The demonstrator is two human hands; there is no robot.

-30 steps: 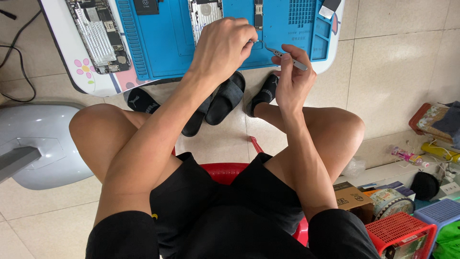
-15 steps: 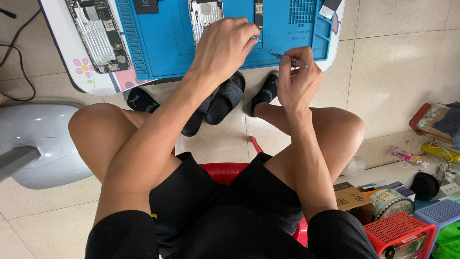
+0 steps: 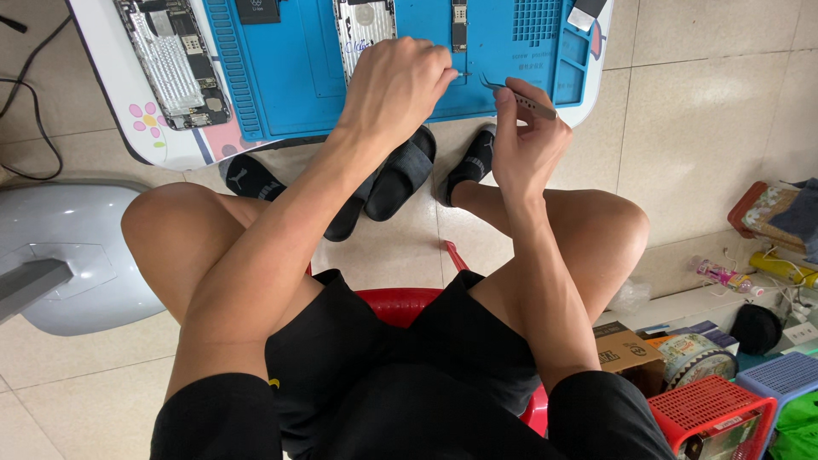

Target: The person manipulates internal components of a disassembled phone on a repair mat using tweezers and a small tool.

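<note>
Pale floor tiles are spreading under a low white worktop [image 3: 111, 128] carrying a ribbed blue rubber mat [image 3: 290, 77], and I am looking down at both hands working over that mat. My right hand [image 3: 524, 136] is pinching thin metal tweezers [image 3: 520, 98], long axis slanting toward the mat's centre, tips just right of my left hand [image 3: 396, 85]. Those left fingers [image 3: 439, 68] are bunching together on a tiny part at the mat's near edge, beside an opened phone shell [image 3: 362, 25].
</note>
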